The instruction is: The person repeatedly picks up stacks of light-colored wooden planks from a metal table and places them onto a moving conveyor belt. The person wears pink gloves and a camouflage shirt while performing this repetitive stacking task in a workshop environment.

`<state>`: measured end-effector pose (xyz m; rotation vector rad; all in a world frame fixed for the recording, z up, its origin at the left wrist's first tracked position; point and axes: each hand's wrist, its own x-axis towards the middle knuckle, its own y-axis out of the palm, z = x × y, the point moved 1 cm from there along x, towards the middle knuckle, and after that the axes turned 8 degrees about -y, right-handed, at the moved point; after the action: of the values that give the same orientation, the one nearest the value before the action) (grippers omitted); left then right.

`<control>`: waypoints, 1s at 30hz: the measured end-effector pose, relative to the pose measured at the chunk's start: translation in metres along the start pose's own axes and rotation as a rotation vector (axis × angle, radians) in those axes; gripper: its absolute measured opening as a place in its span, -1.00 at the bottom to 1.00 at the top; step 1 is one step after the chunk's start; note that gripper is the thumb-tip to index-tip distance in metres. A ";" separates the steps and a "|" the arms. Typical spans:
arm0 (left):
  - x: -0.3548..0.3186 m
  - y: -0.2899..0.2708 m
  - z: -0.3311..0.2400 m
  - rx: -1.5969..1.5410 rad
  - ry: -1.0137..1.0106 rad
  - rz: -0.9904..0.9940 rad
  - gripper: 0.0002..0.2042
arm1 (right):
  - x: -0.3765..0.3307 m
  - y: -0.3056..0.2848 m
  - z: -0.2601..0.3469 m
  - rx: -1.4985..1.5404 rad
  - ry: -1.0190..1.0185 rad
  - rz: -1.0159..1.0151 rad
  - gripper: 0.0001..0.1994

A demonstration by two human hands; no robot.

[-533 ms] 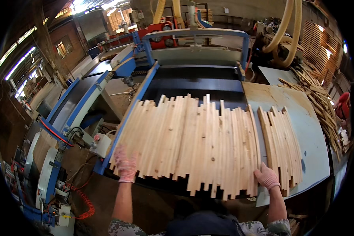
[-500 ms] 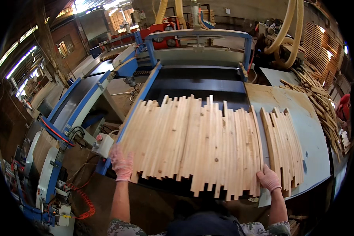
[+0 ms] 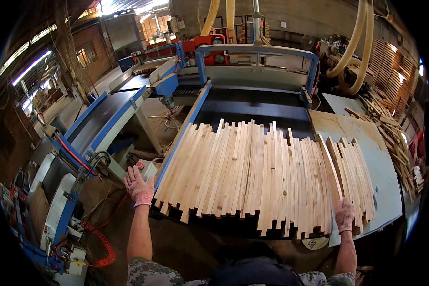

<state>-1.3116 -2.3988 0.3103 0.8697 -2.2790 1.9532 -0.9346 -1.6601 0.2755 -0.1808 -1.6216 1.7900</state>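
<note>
My left hand (image 3: 139,188), in a pinkish knit glove, has its fingers stretched out beside a control box (image 3: 150,169) with a red push button (image 3: 139,164). Whether the fingertips touch the box, I cannot tell. My right hand (image 3: 344,215), gloved alike, is closed round the near end of a wooden strip (image 3: 330,169). That strip leans at the right edge of a wide row of pale wooden strips (image 3: 229,171), whose ends are uneven. The row lies side by side on a black conveyor belt (image 3: 252,104). Several more strips (image 3: 356,176) lie to the right.
A bluish-grey side table (image 3: 383,176) borders the belt on the right. Scrap wood (image 3: 391,126) is heaped beyond it. Across the far end stands a blue machine frame (image 3: 257,48). Another conveyor (image 3: 105,112) runs along the left, with a coiled red hose (image 3: 105,250) below.
My left hand has left the row's left edge and moved to the control box. My right hand has shifted right, and the strip in it now leans away from the row.
</note>
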 end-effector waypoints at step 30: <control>-0.186 -0.184 -0.243 -1.026 1.347 0.136 -0.63 | -0.141 -0.019 -0.007 0.323 0.112 -0.362 -0.32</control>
<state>-1.1594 -2.1145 0.4635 -0.5639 -1.8559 0.5935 -0.8186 -1.7360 0.2430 0.1507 -1.1785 1.6938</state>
